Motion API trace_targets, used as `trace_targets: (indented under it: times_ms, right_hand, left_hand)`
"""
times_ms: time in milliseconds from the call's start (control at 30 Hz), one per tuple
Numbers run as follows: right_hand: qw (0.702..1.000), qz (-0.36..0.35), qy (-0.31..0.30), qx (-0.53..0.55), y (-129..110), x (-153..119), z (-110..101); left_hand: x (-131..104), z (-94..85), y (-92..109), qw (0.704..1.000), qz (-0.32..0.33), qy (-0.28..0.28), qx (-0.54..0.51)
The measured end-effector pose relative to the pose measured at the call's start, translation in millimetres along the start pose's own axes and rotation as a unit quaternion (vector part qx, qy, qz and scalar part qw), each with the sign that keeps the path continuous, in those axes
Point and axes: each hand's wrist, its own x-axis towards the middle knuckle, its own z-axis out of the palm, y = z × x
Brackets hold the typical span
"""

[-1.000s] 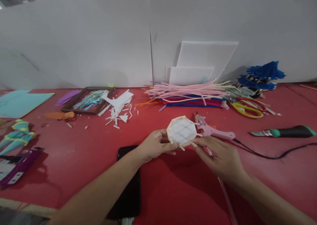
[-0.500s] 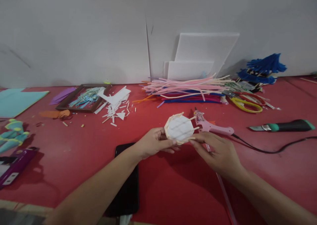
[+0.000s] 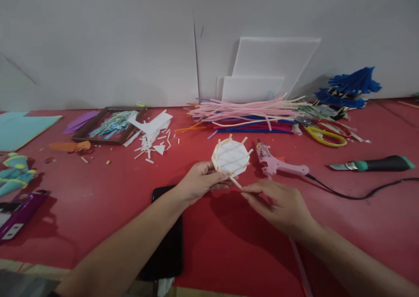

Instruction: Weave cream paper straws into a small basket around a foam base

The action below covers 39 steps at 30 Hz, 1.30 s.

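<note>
Between thumb and fingers, my left hand (image 3: 204, 177) grips a white many-sided disc (image 3: 233, 157) by its lower left edge. Short cream stubs stick out around its rim, and faint crossing lines mark its face. A cream strip, which looks like a pipe cleaner (image 3: 236, 182), slants down from the disc's lower edge. My right hand (image 3: 278, 203) pinches the free end of that strip. Just beyond my right hand lies a pink glue gun (image 3: 278, 164), its nozzle pointing away. A long pale pink strip (image 3: 299, 262) runs partly hidden under my right hand and forearm.
A black phone (image 3: 165, 244) lies under my left forearm. Pipe cleaners (image 3: 245, 114) are piled at the back. Yellow scissors (image 3: 327, 138) and a utility knife (image 3: 373, 164) lie right. White scraps (image 3: 152, 129), a brown frame (image 3: 111, 138) and a purple device (image 3: 21, 214) are left.
The disc has turned in my left hand and shifted slightly left and up. My right hand has moved a little left and down, and the pinched strip now slants downward.
</note>
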Motion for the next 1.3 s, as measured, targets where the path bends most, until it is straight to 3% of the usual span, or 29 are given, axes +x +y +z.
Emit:
trace_targets:
  times_ms: [200, 400, 667, 867, 1100, 1233, 1300]
  right_hand:
    - [0.996, 0.002, -0.074, 0.041, 1.4, -3.2, 4.9]
    - [0.991, 0.002, -0.108, 0.074, -1.1, -4.0, 8.1]
    - [0.986, 0.056, -0.120, 0.102, -10.0, -4.1, 10.6]
    - [0.988, -0.005, -0.137, 0.077, -8.0, -3.8, 12.6]
    - [0.996, -0.045, -0.070, 0.041, -5.3, 2.7, -3.5]
    - [0.990, 0.031, 0.040, -0.130, 26.1, 4.2, -26.5]
    - [0.970, 0.085, 0.047, -0.225, 48.5, 0.9, -35.4]
  left_hand:
    - [-1.6, 2.5, 1.0, 1.000, 0.007, 0.005, 0.004]
    - [1.4, 2.8, -2.2, 0.999, -0.002, 0.013, -0.039]
    - [-3.0, 4.1, 2.0, 1.000, 0.022, 0.005, -0.017]
    - [-3.1, 7.1, 0.3, 0.998, 0.004, -0.001, -0.067]
    - [-2.2, 7.3, 3.1, 0.997, 0.011, 0.016, -0.075]
    - [0.1, 5.9, 4.4, 0.995, 0.030, 0.045, -0.083]
    - [1.8, 4.5, 3.6, 0.994, 0.038, 0.054, -0.084]
